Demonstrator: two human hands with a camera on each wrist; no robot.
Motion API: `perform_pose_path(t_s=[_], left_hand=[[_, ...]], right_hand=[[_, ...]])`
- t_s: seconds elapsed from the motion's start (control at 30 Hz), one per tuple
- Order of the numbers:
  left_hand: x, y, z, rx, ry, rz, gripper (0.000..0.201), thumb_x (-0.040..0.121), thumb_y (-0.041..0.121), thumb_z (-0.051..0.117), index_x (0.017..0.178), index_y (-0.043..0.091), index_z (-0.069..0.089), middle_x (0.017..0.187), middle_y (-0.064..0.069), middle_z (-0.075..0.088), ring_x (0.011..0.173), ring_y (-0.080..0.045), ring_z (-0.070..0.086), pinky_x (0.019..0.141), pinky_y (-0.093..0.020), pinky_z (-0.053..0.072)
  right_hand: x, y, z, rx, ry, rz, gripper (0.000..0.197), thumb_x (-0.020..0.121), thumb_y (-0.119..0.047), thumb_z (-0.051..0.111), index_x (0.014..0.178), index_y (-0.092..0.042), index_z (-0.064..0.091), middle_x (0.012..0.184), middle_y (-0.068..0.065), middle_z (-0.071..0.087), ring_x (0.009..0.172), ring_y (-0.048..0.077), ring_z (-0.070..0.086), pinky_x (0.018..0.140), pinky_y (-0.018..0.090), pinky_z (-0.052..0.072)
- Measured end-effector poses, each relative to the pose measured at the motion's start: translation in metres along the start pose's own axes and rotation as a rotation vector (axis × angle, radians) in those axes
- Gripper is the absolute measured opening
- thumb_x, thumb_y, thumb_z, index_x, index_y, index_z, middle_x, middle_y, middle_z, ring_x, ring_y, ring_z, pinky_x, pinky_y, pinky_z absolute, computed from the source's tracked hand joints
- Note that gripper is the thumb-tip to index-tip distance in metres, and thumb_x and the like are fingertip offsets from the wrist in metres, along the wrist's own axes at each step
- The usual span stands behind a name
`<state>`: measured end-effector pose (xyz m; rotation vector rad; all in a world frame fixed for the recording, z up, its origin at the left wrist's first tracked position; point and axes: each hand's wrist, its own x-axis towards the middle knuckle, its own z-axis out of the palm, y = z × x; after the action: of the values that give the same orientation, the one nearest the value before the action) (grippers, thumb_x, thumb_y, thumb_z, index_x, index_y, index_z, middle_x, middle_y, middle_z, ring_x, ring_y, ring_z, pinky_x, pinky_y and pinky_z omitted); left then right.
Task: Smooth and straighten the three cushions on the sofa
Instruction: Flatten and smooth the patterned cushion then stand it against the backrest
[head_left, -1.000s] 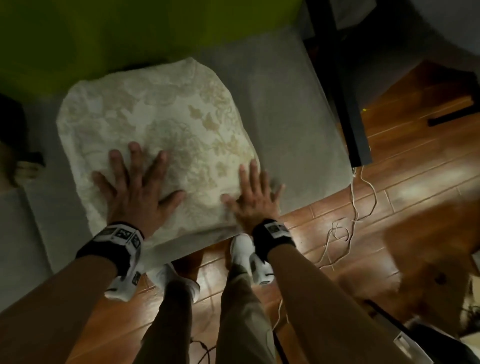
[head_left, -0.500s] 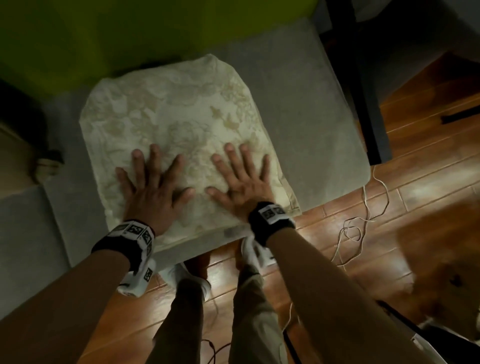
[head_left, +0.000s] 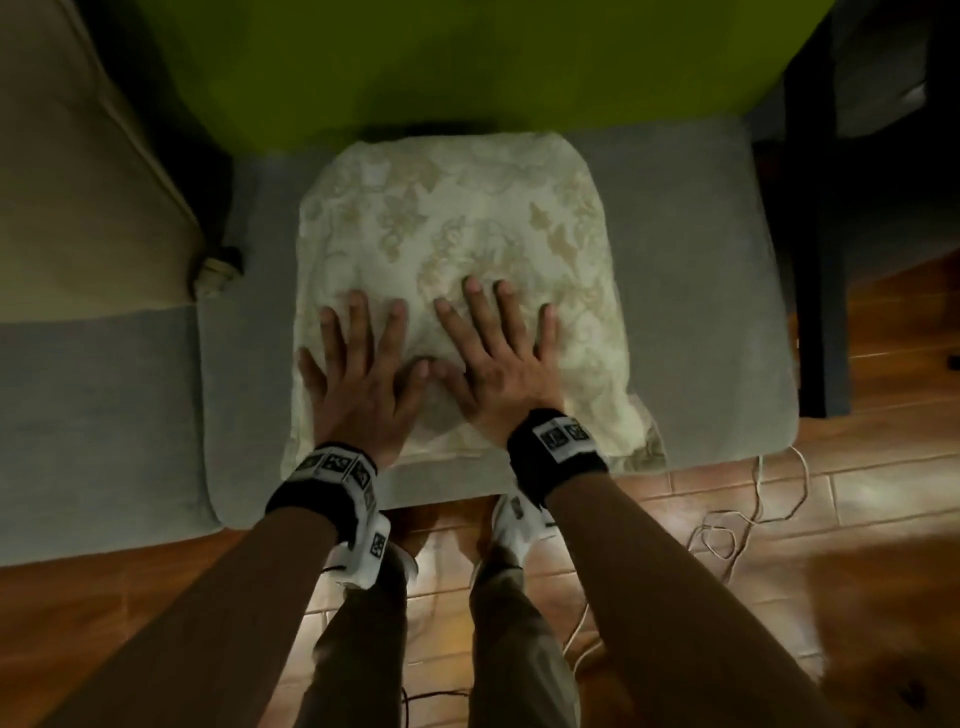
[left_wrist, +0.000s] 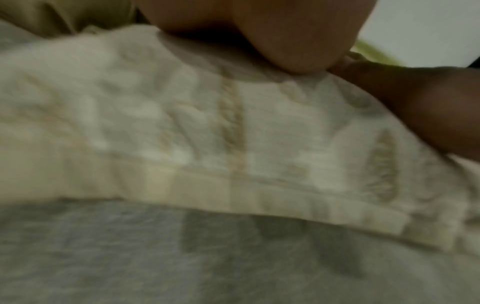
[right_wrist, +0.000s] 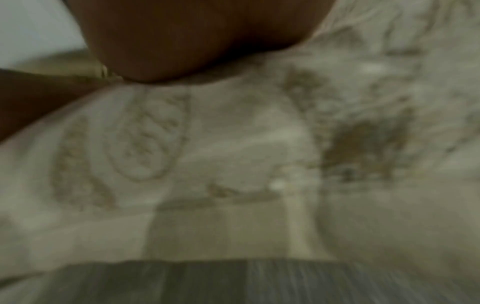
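While it lies flat on the grey seat pad (head_left: 691, 270) at the centre of the head view, the cream floral cushion (head_left: 457, 218) takes the weight of both palms on its near half. Its far edge sits close under the green backrest (head_left: 467, 67) at the top of the frame; its lower right corner overhangs the seat's front edge slightly. Left hand (head_left: 358, 384) and right hand (head_left: 498, 364) rest side by side, thumbs almost meeting, fingers straight and spread, grasping nothing. Such a splayed, flat contact spreads pressure widely, which suits pressing out creases rather than lifting. Both wrist views, blurred, show only the heel of each palm bearing on the patterned cover (left_wrist: 207, 127) just above the hem (right_wrist: 233, 226), with grey upholstery below. A beige sofa arm (head_left: 88, 171) occupies the upper left, and a dark frame upright (head_left: 810, 249) the right edge. White cord (head_left: 748, 519) trails over the wooden floor (head_left: 857, 467) at lower right. Only this one cushion is visible, so progress on the other two cannot be judged.
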<state>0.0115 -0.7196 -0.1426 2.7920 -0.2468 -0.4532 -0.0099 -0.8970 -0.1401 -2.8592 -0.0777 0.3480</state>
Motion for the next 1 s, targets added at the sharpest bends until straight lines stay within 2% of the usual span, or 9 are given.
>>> perform_pose_path(t_s=[0.13,0.23,0.33,0.5,0.63,0.7,0.77,0.87,1.0], left_hand=[[0.013,-0.027,0.035,0.114,-0.199,0.006,0.070,0.090,0.075,0.010,0.145,0.052,-0.026,0.156,0.012,-0.038,0.148,-0.024,-0.029,0.118,-0.061,-0.005],[0.006,-0.032,0.038,0.078,-0.119,0.051,0.071,0.093,0.074,0.017,0.148,0.051,-0.021,0.158,0.013,-0.033,0.150,-0.024,-0.022,0.119,-0.060,-0.002],[-0.015,-0.051,0.029,0.063,-0.090,0.021,0.076,0.091,0.077,0.016,0.149,0.046,-0.022,0.160,0.011,-0.028,0.152,-0.024,-0.014,0.121,-0.056,0.008],[-0.057,-0.070,0.008,-0.482,-0.091,-0.192,0.077,0.094,0.063,0.042,0.155,0.040,0.001,0.166,0.000,0.009,0.148,-0.027,0.023,0.117,-0.047,0.029],[-0.088,-0.086,-0.003,-0.599,-0.104,-0.460,0.050,0.098,0.062,0.035,0.134,0.034,0.053,0.128,-0.008,0.064,0.114,-0.032,0.061,0.098,-0.038,0.046],[-0.095,-0.099,-0.001,-0.664,-0.124,-0.520,0.047,0.090,0.071,0.043,0.118,0.037,0.060,0.106,-0.001,0.072,0.093,-0.026,0.069,0.087,-0.041,0.055],[-0.097,-0.109,-0.001,-0.682,-0.080,-0.543,0.030,0.089,0.062,0.055,0.103,0.035,0.060,0.088,0.004,0.070,0.074,-0.020,0.071,0.073,-0.041,0.060],[-0.098,-0.120,-0.007,-0.728,0.049,-0.637,0.014,0.090,0.039,0.067,0.084,0.031,0.057,0.076,0.001,0.063,0.065,-0.025,0.068,0.057,-0.035,0.060],[-0.094,-0.137,-0.004,-0.612,-0.071,-0.582,0.010,0.090,0.039,0.064,0.091,0.030,0.061,0.083,0.000,0.067,0.078,-0.027,0.068,0.070,-0.036,0.057]], right_hand=[[-0.007,0.025,0.052,-0.058,-0.046,0.029,0.074,0.098,-0.073,0.024,0.158,-0.047,-0.010,0.167,-0.017,-0.019,0.153,0.012,-0.021,0.122,0.059,-0.012],[-0.013,0.034,0.046,-0.075,-0.055,-0.001,0.077,0.095,-0.077,0.021,0.156,-0.048,-0.016,0.165,-0.018,-0.024,0.151,0.010,-0.026,0.122,0.058,-0.013],[-0.038,0.050,0.030,-0.099,-0.013,0.037,0.086,0.093,-0.080,0.031,0.160,-0.043,-0.008,0.170,-0.013,-0.014,0.157,0.019,-0.014,0.119,0.069,-0.007],[-0.073,0.025,-0.002,-0.030,0.034,0.167,0.077,0.102,-0.063,0.037,0.163,-0.037,-0.003,0.171,-0.006,-0.015,0.157,0.024,-0.015,0.113,0.080,-0.002],[-0.057,-0.018,-0.026,0.003,0.154,-0.059,0.067,0.103,-0.045,0.039,0.162,-0.035,0.009,0.169,-0.003,-0.006,0.156,0.024,-0.009,0.115,0.076,-0.007],[-0.036,-0.042,-0.026,-0.048,0.131,-0.211,0.062,0.104,-0.046,0.039,0.161,-0.035,0.019,0.170,-0.003,0.000,0.158,0.026,-0.004,0.116,0.073,-0.009],[-0.015,-0.058,-0.026,-0.099,0.033,-0.260,0.060,0.104,-0.050,0.039,0.160,-0.036,0.021,0.172,-0.003,0.002,0.158,0.026,-0.004,0.117,0.072,-0.007],[0.002,-0.038,-0.028,-0.238,-0.085,-0.198,0.067,0.101,-0.068,0.028,0.160,-0.046,0.008,0.171,-0.011,-0.006,0.158,0.023,-0.006,0.117,0.073,-0.004],[-0.005,0.019,-0.046,-0.161,-0.149,0.092,0.078,0.092,-0.084,0.019,0.155,-0.053,-0.015,0.165,-0.018,-0.026,0.155,0.018,-0.021,0.115,0.073,-0.010]])
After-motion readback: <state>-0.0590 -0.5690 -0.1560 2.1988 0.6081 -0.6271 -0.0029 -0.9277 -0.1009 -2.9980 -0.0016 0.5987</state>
